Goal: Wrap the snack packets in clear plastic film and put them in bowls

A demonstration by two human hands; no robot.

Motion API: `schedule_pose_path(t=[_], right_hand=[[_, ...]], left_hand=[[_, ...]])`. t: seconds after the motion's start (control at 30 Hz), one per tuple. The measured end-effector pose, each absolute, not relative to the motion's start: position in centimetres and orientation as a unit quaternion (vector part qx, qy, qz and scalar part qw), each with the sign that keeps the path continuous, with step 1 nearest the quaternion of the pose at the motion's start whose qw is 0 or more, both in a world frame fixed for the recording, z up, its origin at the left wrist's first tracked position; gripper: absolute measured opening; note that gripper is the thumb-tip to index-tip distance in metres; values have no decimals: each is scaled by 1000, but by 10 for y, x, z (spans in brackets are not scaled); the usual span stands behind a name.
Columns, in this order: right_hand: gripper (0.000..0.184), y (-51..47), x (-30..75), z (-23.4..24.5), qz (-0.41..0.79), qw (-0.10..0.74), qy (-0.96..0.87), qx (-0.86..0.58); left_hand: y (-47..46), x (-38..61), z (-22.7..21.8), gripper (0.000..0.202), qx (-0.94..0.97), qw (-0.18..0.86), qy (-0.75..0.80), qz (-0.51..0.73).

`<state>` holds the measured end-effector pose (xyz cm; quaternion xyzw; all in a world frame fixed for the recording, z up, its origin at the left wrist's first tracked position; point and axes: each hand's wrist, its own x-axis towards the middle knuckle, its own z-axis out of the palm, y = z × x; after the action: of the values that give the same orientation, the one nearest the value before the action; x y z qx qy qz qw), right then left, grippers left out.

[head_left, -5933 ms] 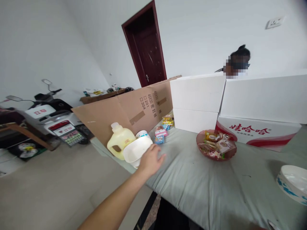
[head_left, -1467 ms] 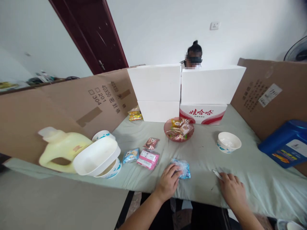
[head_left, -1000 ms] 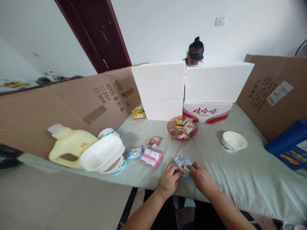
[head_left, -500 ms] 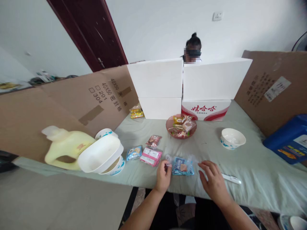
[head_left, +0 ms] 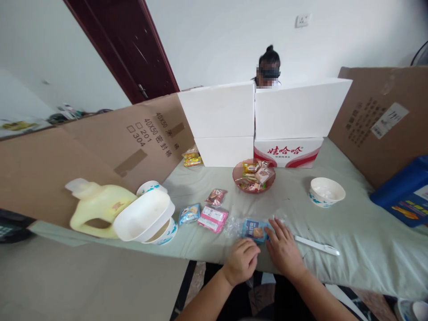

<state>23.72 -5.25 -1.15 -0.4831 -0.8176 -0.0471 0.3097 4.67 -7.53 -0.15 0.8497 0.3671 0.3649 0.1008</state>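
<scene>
A blue snack packet in clear wrap (head_left: pixel 253 228) lies flat on the grey-green cloth near the front edge. My right hand (head_left: pixel 284 249) rests on its right end with fingers stretched flat. My left hand (head_left: pixel 242 263) is curled into a loose fist just below the packet's left side, with nothing visible in it. A white plastic utensil (head_left: pixel 317 246) lies on the cloth to the right of my right hand.
Pink (head_left: pixel 213 218), blue (head_left: pixel 189 213) and brown (head_left: pixel 216 196) packets lie to the left. A red dish of snacks (head_left: pixel 254 176) and a white bowl (head_left: pixel 327 191) stand behind. Stacked bowls (head_left: pixel 147 218) and a yellow jug (head_left: pixel 98 205) sit far left. Cardboard walls, white boxes, a person behind them.
My left hand has let go of the packet's left end and drawn back into a fist. My right hand has moved left onto the packet, which now lies flatter.
</scene>
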Motion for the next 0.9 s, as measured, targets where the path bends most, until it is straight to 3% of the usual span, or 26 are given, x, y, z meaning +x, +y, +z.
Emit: schedule_pose_path(t=[0.4, 0.6, 0.73, 0.83, 0.9], right_hand=[[30, -48, 241, -23, 54, 279, -819, -499], [37, -26, 245, -20, 22, 256, -795, -550], [22, -26, 251, -14, 51, 249, -795, -551], [25, -38, 259, -1, 94, 292, -806, -505], [26, -50, 266, 12, 146, 287, -832, -451]], left_hand=[[-26, 45, -2, 36, 789, 37, 577, 209], [-25, 42, -8, 24, 783, 8, 550, 290], [-29, 36, -6, 21, 778, -15, 522, 348], [-44, 30, 6, 22, 793, 18, 497, 351], [-58, 25, 18, 16, 821, 104, 477, 296]])
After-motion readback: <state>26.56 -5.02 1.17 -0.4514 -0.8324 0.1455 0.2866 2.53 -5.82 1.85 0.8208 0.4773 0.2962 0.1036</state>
